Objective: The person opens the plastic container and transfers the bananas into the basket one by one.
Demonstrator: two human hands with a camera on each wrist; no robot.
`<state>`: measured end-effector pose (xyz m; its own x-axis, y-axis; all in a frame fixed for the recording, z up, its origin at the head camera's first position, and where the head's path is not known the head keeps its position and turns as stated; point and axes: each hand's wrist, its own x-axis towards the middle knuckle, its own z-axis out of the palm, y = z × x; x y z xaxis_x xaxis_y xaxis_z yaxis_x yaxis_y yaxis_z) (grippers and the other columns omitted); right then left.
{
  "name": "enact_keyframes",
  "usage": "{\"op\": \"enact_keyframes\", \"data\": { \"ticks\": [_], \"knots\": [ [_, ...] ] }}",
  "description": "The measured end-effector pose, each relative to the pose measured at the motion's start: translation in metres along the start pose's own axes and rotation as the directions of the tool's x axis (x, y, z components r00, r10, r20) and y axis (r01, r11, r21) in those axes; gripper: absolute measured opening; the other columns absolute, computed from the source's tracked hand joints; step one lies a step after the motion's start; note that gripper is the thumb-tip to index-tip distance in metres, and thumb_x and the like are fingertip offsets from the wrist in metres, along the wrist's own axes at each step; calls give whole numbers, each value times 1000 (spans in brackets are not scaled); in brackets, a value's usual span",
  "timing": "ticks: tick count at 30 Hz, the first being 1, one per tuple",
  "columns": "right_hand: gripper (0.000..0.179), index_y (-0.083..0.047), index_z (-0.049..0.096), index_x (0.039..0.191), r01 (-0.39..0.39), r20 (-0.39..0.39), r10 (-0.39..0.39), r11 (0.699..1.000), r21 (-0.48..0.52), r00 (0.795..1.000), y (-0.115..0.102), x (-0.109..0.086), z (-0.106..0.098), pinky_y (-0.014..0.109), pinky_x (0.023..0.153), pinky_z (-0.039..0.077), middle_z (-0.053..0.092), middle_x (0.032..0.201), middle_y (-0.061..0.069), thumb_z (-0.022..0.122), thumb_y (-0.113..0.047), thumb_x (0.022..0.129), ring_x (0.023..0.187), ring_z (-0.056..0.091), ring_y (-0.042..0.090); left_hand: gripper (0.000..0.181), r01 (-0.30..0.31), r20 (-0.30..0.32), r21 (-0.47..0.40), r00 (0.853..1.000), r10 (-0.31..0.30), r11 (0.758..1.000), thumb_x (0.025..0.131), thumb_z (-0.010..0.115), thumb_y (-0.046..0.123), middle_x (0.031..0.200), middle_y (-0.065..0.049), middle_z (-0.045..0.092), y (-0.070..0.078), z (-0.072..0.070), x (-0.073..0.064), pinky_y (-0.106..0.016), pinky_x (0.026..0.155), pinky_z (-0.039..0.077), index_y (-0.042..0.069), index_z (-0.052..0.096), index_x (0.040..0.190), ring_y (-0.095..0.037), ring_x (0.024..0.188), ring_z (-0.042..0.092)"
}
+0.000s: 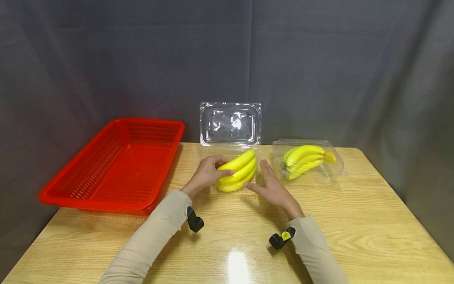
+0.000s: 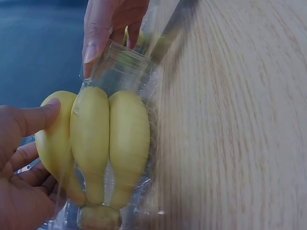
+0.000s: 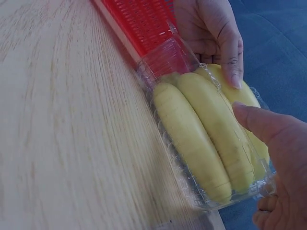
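A bunch of yellow bananas (image 1: 237,173) sits in the bottom half of a clear plastic clamshell box (image 3: 165,57), whose lid (image 1: 230,124) stands raised behind it. My left hand (image 1: 207,173) grips the bunch from the left, thumb on the upper side and fingers behind. At the box's right end is my right hand (image 1: 271,188), thumb and fingers spread apart. In the left wrist view the right hand (image 2: 103,28) is at the rim of the box. The bananas' stem end (image 2: 100,216) lies toward the left hand.
A red plastic basket (image 1: 156,185) stands at the left of the wooden table (image 1: 354,228). To the right, a second clear box (image 1: 338,156) holds another bunch of bananas (image 1: 305,157). A dark grey curtain (image 1: 301,71) hangs behind the table.
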<state>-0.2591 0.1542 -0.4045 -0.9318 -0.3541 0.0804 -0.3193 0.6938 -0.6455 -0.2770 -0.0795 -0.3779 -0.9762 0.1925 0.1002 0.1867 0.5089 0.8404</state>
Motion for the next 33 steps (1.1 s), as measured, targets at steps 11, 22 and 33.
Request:
{"op": "enact_keyframes", "data": {
  "ticks": [11, 22, 33],
  "knots": [
    [108, 1, 0, 153, 10, -2, -10, 1000, 7, 1000, 3, 2, 2, 52, 113, 10, -3, 159, 16, 58, -63, 87, 145, 2, 35, 35, -27, -26, -43, 999, 26, 999, 83, 79, 18, 102, -4, 67, 11, -4, -1, -29, 75, 52, 6, 68, 115, -20, 88, 61],
    [113, -4, -5, 154, -10, 1, 10, 1000, 12, 1000, 2, 0, 4, 54, 112, 11, -6, 160, 13, 57, -68, 84, 145, 1, 33, 34, -91, -37, -19, 995, 91, 996, 82, 80, 18, 98, -3, 68, 26, -10, -5, -28, 72, 52, 6, 69, 111, -18, 83, 62],
    [110, -4, -4, 154, 1, -1, -1, 1000, -9, 1000, 2, 0, 2, 53, 113, 10, -6, 160, 12, 56, -67, 86, 145, 1, 33, 37, -78, -36, 9, 996, 78, 997, 82, 79, 21, 99, -1, 68, 36, -23, -9, -29, 73, 52, 8, 68, 115, -19, 86, 62]
  ]
}}
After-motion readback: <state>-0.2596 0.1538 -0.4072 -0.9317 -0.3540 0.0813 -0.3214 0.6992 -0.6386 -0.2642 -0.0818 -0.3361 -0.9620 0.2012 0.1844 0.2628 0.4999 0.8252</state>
